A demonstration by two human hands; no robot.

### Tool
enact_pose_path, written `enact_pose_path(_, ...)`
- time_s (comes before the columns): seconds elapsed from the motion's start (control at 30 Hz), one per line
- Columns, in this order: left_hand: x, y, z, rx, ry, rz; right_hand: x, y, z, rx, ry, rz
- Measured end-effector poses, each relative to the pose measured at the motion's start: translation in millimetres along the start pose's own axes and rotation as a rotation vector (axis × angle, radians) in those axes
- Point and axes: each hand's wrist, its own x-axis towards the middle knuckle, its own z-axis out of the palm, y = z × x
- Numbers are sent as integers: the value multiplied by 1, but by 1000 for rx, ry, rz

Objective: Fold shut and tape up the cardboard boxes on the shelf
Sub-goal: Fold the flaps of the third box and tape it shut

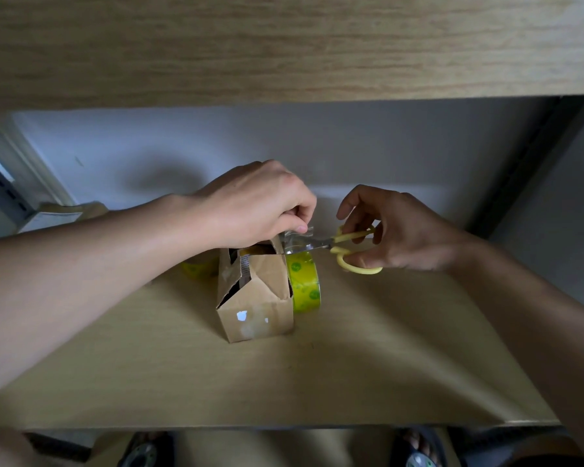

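Observation:
A small brown cardboard box [255,299] stands in the middle of the wooden shelf [368,365], its top flaps partly folded with gaps between them. A roll of clear tape with a green core [305,284] stands on edge against the box's right side. My left hand [260,205] pinches a strip of clear tape [297,235] pulled up above the box's top right corner. My right hand [398,229] grips yellow-handled scissors [348,249], whose blades reach into the strip just above the roll.
A second green tape roll [198,269] lies behind the box on the left, mostly hidden by my left forearm. Another cardboard box [58,215] sits at the far left rear. An upper shelf board [284,45] hangs overhead. Metal uprights frame both sides.

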Motion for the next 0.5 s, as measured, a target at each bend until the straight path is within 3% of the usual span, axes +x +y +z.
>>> enact_pose_path(0.5,6,4,0,-12,11,3,-7,0,-9,25,40,12)
